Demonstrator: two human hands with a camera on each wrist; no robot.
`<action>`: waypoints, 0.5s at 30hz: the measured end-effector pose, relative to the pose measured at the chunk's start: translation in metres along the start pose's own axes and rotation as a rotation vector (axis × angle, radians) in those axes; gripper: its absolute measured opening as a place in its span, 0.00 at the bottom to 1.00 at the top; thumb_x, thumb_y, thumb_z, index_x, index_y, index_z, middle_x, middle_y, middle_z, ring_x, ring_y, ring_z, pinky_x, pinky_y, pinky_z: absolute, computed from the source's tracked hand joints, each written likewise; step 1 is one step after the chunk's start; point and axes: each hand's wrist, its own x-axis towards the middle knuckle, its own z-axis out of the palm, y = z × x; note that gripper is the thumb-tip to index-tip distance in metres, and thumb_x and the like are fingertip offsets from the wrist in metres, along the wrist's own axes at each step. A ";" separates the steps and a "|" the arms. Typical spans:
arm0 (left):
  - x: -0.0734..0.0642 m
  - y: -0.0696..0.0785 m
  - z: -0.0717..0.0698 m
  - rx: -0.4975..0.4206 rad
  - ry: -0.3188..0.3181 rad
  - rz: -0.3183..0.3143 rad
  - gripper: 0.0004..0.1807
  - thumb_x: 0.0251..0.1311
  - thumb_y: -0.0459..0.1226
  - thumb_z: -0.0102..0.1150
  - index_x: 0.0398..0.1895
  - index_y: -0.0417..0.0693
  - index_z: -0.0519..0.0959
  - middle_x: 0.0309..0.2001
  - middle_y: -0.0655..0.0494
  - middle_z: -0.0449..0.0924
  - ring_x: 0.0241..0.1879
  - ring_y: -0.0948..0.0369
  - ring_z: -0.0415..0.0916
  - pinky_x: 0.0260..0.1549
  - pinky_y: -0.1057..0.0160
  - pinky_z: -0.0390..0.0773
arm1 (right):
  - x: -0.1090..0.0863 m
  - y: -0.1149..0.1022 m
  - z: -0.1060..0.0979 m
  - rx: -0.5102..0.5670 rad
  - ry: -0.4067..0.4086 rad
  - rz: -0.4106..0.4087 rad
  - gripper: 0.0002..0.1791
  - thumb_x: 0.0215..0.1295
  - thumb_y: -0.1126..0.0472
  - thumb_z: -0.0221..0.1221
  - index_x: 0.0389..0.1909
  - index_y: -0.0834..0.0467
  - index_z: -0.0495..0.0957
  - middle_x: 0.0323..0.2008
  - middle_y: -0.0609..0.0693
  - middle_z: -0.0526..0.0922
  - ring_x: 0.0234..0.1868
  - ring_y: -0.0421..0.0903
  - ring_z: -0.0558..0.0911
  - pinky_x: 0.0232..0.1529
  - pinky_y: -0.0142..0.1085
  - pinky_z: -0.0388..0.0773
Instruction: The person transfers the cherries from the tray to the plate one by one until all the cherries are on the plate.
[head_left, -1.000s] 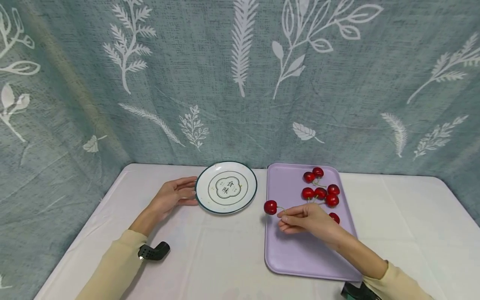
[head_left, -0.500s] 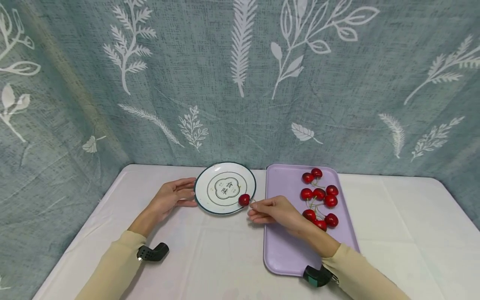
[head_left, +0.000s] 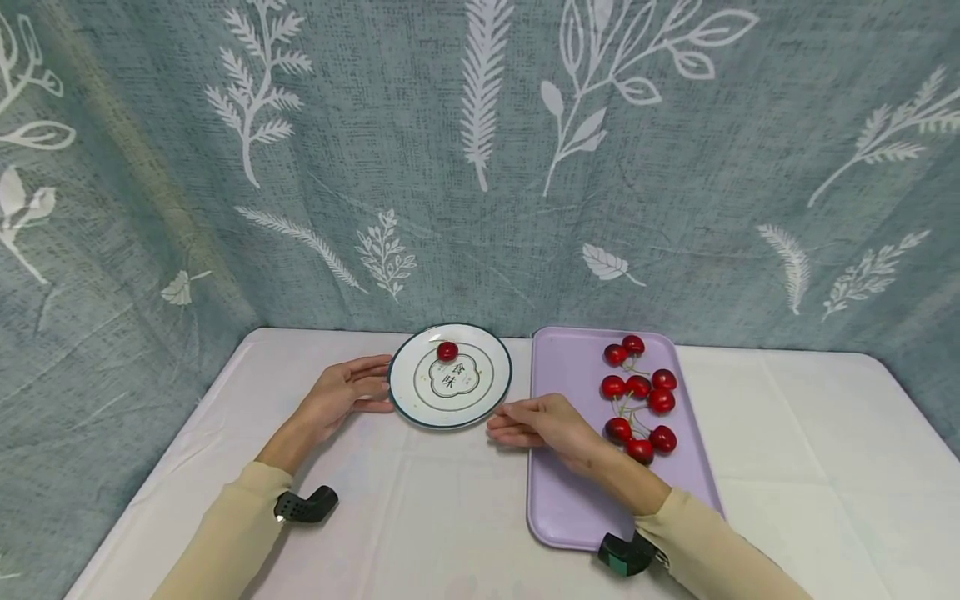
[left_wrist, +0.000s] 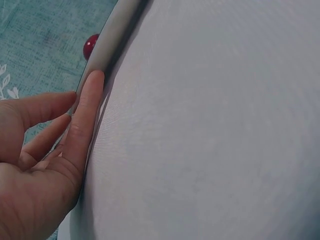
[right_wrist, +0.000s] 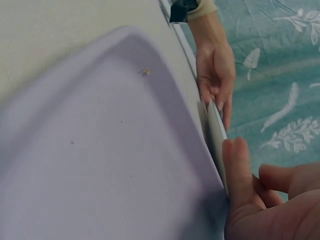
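Observation:
A white plate point(head_left: 416, 396) with a dark rim and printed characters lies at the back middle of the table. On its far part rests one red cherry point(head_left: 447, 351), whose round side also shows past the rim in the left wrist view. Extended fingers of my left hand point(head_left: 337, 396) touch the plate's left edge. By the near right edge of the plate is my right hand point(head_left: 551, 425), its fingers loosely extended and holding nothing. Whether those fingertips touch the plate I cannot tell. Several more stemmed cherries point(head_left: 638, 386) lie on a purple tray point(head_left: 570, 500) under and beyond the right forearm.
The tray's raised rim stands just right of the plate, and my right arm crosses over it. A white cloth point(head_left: 435, 508) covers the table. Behind hangs a blue-green curtain point(head_left: 420, 125) with white leaf prints, close to the back edge.
My right hand carried a cherry by its stem leftward from the tray and let it go on the plate; the cherry then moved to the plate's far part. The left hand has stayed put.

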 end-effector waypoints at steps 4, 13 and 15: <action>0.001 -0.001 0.000 -0.003 0.000 -0.006 0.31 0.67 0.25 0.50 0.73 0.30 0.56 0.68 0.29 0.58 0.44 0.63 0.80 0.46 0.58 0.87 | -0.002 -0.001 -0.002 0.002 -0.009 -0.004 0.19 0.74 0.67 0.50 0.55 0.80 0.71 0.45 0.64 0.84 0.43 0.47 0.87 0.50 0.39 0.85; 0.004 -0.003 0.000 -0.009 0.012 -0.019 0.31 0.66 0.24 0.52 0.72 0.31 0.58 0.67 0.31 0.60 0.44 0.65 0.81 0.46 0.57 0.86 | -0.009 -0.008 -0.012 -0.007 -0.026 -0.022 0.21 0.74 0.66 0.51 0.58 0.80 0.69 0.46 0.65 0.84 0.43 0.46 0.86 0.51 0.40 0.85; 0.003 -0.002 0.000 -0.010 0.020 -0.024 0.31 0.66 0.24 0.52 0.72 0.31 0.59 0.67 0.32 0.61 0.43 0.64 0.81 0.46 0.58 0.86 | -0.012 -0.012 -0.015 -0.013 -0.025 -0.030 0.21 0.74 0.66 0.51 0.58 0.80 0.69 0.45 0.63 0.85 0.42 0.44 0.86 0.51 0.39 0.85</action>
